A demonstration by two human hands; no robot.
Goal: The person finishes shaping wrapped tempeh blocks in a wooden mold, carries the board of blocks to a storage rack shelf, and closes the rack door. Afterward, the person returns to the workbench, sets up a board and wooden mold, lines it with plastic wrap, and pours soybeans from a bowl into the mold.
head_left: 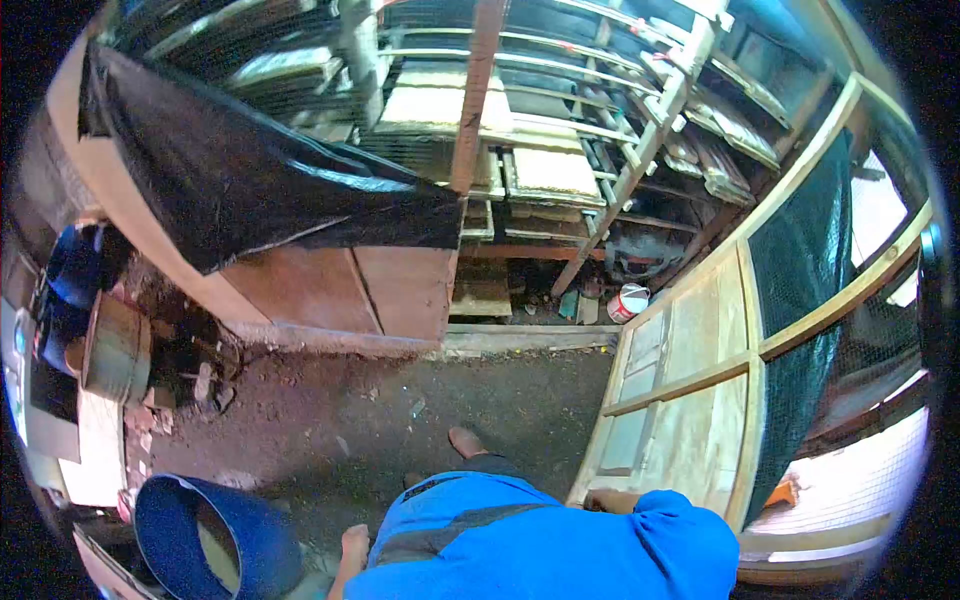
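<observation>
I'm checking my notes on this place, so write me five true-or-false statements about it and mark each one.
1. The open mouth of the blue barrel is visible. True.
2. The sheet over the brown panel is white. False: the sheet is black.
3. The right hand is beside the wooden door. True.
4. The small bucket stands beside the barrel. False: it is across the floor, near the racks.
5. The floor is tiled. False: it is bare dirt.
</observation>
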